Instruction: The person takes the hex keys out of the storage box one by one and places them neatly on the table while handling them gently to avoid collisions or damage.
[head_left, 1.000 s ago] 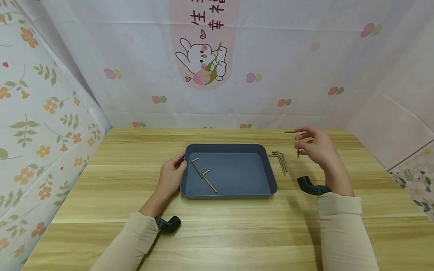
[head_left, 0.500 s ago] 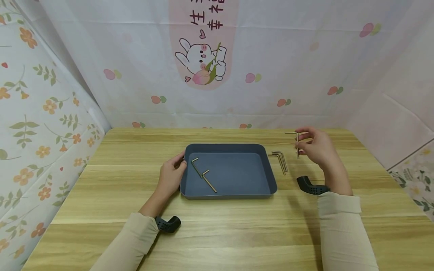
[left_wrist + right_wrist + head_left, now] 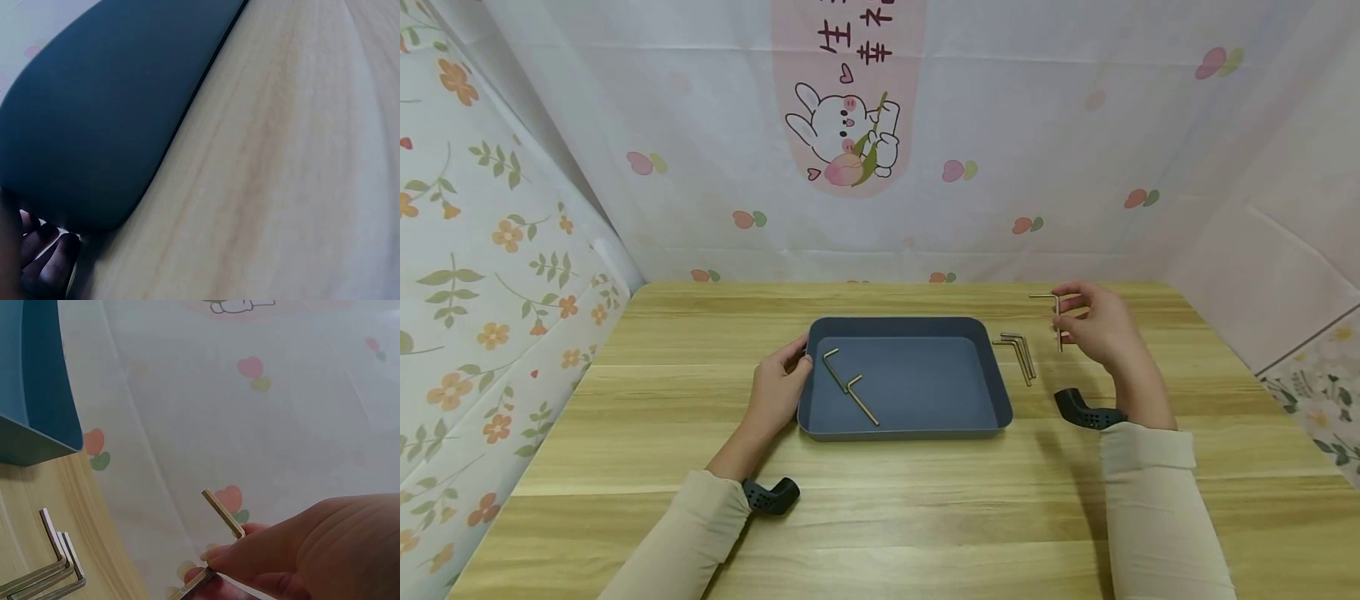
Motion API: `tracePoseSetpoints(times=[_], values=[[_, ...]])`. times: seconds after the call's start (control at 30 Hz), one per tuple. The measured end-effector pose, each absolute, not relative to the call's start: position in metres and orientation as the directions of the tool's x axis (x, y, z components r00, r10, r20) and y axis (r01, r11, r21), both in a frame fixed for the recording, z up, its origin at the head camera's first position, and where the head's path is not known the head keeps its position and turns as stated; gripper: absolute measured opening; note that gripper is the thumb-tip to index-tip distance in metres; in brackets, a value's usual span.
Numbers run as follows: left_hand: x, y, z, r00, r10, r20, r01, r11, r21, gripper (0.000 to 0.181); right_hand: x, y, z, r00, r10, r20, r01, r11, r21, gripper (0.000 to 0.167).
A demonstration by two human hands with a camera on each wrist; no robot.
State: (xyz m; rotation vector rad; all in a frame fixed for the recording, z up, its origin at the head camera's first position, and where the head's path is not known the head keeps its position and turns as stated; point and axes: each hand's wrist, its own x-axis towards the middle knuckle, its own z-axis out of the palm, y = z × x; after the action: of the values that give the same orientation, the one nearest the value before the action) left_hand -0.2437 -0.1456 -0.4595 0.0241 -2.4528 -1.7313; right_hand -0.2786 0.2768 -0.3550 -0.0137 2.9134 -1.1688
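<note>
In the head view a blue-grey rectangular tray [image 3: 917,435] sits on the wooden table, with two L-shaped hex keys [image 3: 863,402] lying at its left end. My left hand [image 3: 778,387] grips the tray's left side, thumb at the rim; the left wrist view shows some fingers [image 3: 57,259] against the outer wall. Beyond the tray's right side, my right hand [image 3: 1097,325] pinches another hex key [image 3: 1058,321] between thumb and fingers, raised above the table. Its short arm points left in the head view. The right wrist view shows this hex key [image 3: 222,512] close up.
Several hex keys [image 3: 1019,358] lie nested together on the table just right of the tray, close to its wall. The wooden table [image 3: 925,517] ends at a printed cloth backdrop [image 3: 700,183]. Black wrist-worn mounts [image 3: 772,497] show on both wrists.
</note>
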Motion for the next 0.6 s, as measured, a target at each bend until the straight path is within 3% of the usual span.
tracePoseSetpoints(times=[0.6], values=[[-0.2446, -0.1454, -0.4601, -0.99, -0.091, 0.109, 0.072, 0.341, 0.937, 0.045, -0.281, 0.2736, -0.3577, -1.0, -0.009, 0.001, -0.007, 0.736, -0.676, 0.044]])
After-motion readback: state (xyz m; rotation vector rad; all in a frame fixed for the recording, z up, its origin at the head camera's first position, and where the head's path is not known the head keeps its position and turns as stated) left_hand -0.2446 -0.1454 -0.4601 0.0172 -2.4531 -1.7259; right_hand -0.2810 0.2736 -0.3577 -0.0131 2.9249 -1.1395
